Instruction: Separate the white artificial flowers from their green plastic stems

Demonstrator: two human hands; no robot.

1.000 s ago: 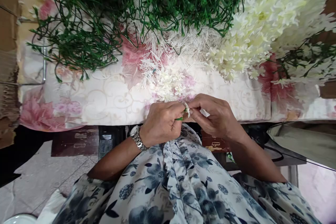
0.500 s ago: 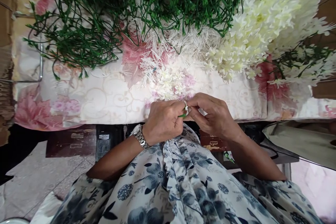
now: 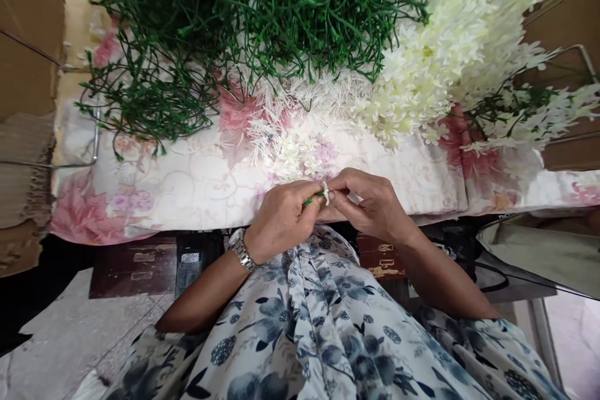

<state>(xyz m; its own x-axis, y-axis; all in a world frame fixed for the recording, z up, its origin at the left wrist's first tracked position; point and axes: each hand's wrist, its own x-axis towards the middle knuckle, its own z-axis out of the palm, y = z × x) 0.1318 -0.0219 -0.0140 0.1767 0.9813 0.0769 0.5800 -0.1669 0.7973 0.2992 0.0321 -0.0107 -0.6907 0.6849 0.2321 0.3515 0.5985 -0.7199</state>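
Note:
My left hand (image 3: 281, 220) is closed in a pinch on a thin green plastic stem (image 3: 309, 200) at the table's near edge. My right hand (image 3: 370, 205) is closed too, its fingertips pinching a small white flower piece (image 3: 325, 192) right at the stem's tip. Both hands meet just in front of a little heap of small white blossoms (image 3: 300, 153) on the floral tablecloth (image 3: 187, 181). A silver watch (image 3: 241, 249) sits on my left wrist.
A big tangle of green plastic stems (image 3: 244, 19) fills the back of the table. A mound of cream-white artificial flowers (image 3: 435, 56) lies at the right, white spiky pieces (image 3: 304, 97) in the middle. Cardboard boxes (image 3: 28, 75) stand at the left.
The green stem has turned from pointing down to lying more level in my left hand. Both hands stay together at the table edge. The view has shifted slightly.

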